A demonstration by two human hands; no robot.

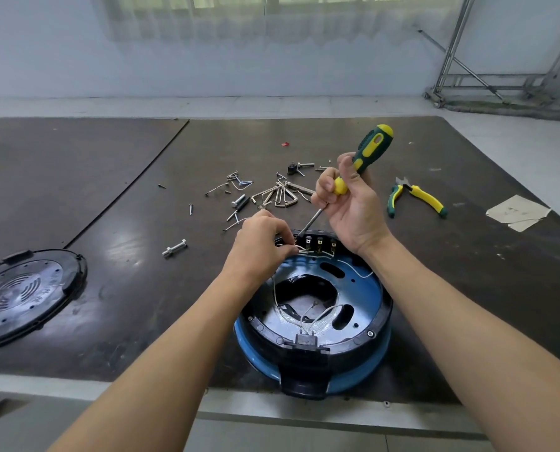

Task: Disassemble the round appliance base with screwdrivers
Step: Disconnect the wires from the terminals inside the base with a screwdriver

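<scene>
Right hand (347, 203): grips green-yellow screwdriver (365, 158), tip at terminal block.
Left hand (262, 239): pinches white wires (299, 251) at base's far rim.
Appliance base (311, 321): blue, opened, lower centre of tabletop (125, 190).

Both bare forearms reach forward, side by side. Left hand (262, 236) is knuckles-up, fingertips bunched and pinching a thin white wire (302, 248). Right hand (347, 197) is raised higher, palm facing me, fingers wrapped round the screwdriver (366, 154) handle.
</scene>
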